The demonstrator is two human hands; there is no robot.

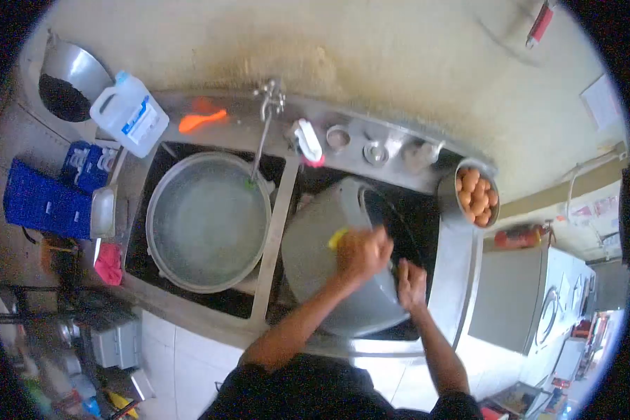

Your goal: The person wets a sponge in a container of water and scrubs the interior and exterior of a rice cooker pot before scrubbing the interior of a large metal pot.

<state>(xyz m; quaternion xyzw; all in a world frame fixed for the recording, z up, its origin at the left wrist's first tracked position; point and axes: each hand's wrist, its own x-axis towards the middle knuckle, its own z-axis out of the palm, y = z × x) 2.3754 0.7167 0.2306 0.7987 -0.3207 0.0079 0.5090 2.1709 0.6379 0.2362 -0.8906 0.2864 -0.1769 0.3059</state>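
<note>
A large grey metal pot [315, 231] lies tilted in the right sink basin. My left hand [364, 257] is closed over the pot's side, with a yellow sponge [338, 239] showing at its edge. To the right, my right hand [411, 285] has its fingers wrapped round the pot's handle or rim, which it partly hides. In the left basin stands a wide round pot [210, 222] holding cloudy water, and the tap [271, 98] reaches over its right edge.
Behind the basins are a plastic jug [136, 119], an orange utensil [201, 120], a white brush [308, 141] and small metal lids [376, 152]. A pot of eggs [477, 197] stands right. Blue baskets [45, 201] and a pink cloth [108, 264] lie left.
</note>
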